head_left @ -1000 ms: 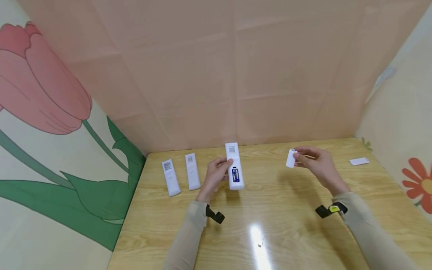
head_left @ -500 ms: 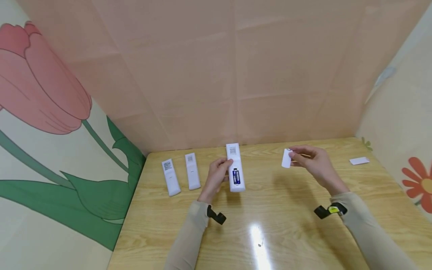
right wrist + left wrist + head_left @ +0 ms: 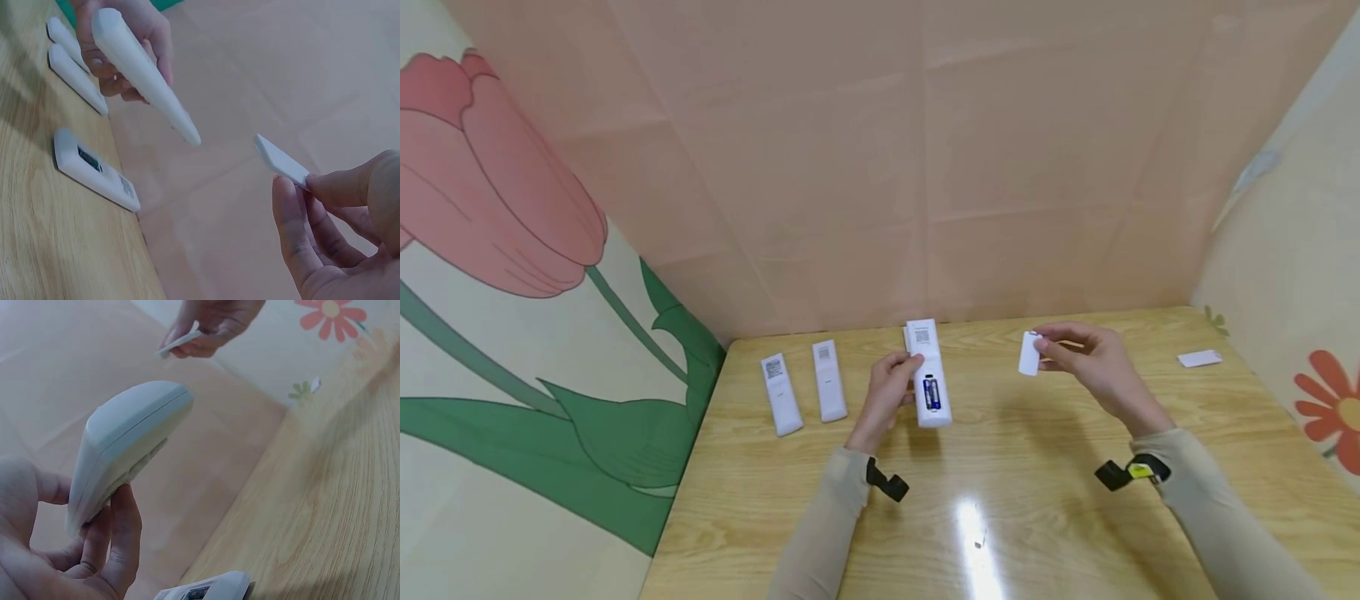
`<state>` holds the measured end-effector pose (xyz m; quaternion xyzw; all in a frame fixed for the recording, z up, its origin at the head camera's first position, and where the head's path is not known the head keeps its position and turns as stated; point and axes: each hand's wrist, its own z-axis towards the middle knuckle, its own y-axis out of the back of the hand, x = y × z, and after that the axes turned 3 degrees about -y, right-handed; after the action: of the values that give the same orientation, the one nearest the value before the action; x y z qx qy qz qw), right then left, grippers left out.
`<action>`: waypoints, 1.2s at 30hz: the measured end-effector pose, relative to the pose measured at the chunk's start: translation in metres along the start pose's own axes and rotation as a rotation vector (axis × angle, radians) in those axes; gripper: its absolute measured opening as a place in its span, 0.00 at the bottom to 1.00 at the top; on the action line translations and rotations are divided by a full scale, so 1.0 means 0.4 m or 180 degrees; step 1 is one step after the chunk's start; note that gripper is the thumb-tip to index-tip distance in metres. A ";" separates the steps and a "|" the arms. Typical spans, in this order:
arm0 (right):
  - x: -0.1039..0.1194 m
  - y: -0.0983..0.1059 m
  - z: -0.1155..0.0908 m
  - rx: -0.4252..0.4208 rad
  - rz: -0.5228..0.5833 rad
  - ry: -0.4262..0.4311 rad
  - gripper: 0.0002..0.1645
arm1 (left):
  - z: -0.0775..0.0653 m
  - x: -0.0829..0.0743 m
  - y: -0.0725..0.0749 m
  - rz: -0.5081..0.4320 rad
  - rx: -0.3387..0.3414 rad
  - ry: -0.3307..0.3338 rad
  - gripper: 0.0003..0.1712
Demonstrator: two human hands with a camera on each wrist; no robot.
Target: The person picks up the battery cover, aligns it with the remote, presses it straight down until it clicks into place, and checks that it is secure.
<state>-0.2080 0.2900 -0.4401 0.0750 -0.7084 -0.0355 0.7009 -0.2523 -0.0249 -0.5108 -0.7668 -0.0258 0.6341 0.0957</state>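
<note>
My left hand [image 3: 886, 396] grips a white remote control [image 3: 931, 360] by its side, thumb on its back, raised off the table. Its battery compartment lies uncovered, with two blue batteries [image 3: 932, 393] inside. To the right, my right hand [image 3: 1093, 367] pinches a small white battery cover [image 3: 1028, 355] between thumb and fingers, apart from the remote. Below the held remote, another white remote [image 3: 94, 172] rests on the table with its battery compartment uncovered; the head view mostly hides it behind the held one.
Two more white remotes, a left one [image 3: 782, 396] and a right one [image 3: 828, 382], lie back-up on the wooden table [image 3: 737, 517]. A second battery cover [image 3: 1199, 358] lies at the far right. A pinkish cloth wall [image 3: 820, 167] stands behind the table.
My right hand has moved a little left with the battery cover. My left hand has shifted slightly right with the remote, so the gap between the two has narrowed.
</note>
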 end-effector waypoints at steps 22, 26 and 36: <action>0.019 -0.098 -0.003 0.0124 -0.0049 0.0292 0.19 | 0.001 0.001 -0.014 -0.0035 0.0023 -0.0044 0.23; 0.019 -0.117 -0.007 0.0129 -0.0093 0.0316 0.18 | -0.002 0.003 -0.017 -0.0054 0.0026 -0.0041 0.23; 0.021 -0.147 -0.008 0.0163 -0.0106 0.0320 0.18 | -0.004 0.010 -0.025 -0.0066 0.0096 -0.0044 0.24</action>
<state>-0.2016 0.2310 -0.4411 0.1065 -0.6716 -0.0252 0.7328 -0.2491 -0.0147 -0.5124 -0.7606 -0.0248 0.6387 0.1136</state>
